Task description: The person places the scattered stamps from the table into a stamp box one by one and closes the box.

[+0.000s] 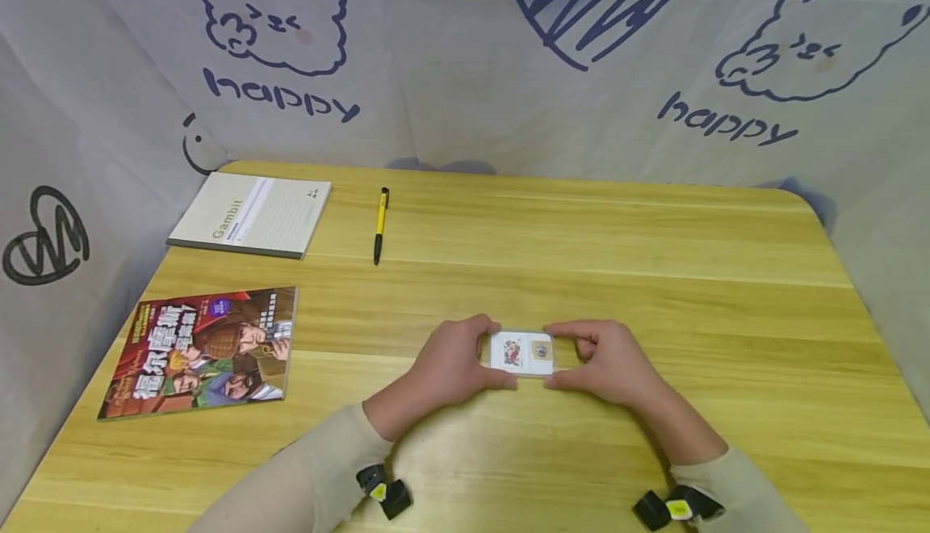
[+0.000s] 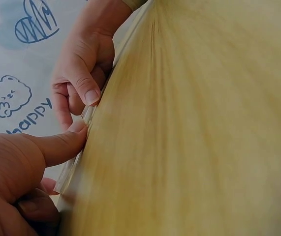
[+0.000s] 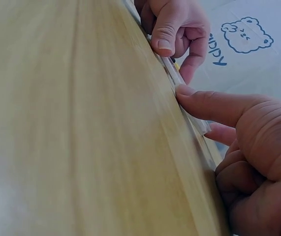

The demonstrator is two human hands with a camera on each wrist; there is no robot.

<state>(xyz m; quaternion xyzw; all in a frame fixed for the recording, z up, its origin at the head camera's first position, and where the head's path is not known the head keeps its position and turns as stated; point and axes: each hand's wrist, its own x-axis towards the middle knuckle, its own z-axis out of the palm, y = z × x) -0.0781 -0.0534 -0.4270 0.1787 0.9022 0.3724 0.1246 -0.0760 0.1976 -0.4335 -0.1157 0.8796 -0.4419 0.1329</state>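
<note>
A small flat clear plastic case [image 1: 523, 354] with a white insert lies at the front middle of the table. Its insert carries a colourful stamp-like picture on the left and a round silvery piece on a tan square on the right. My left hand [image 1: 449, 359] pinches the left end between thumb and index finger, at the near and far edges. At the other end, my right hand [image 1: 616, 362] pinches it in the same manner. Both wrist views show the case edge-on, low against the tabletop, with the thumbs on its near edge; whether it fully touches the wood I cannot tell.
A wooden table [image 1: 581, 250] bears a comic-style magazine [image 1: 211, 355] at the left. Behind it lies a Gambit notebook [image 1: 254, 214], with a yellow and black pen [image 1: 381, 224] to its right. A white cloth [image 1: 450, 73] with drawn bears hangs behind the table.
</note>
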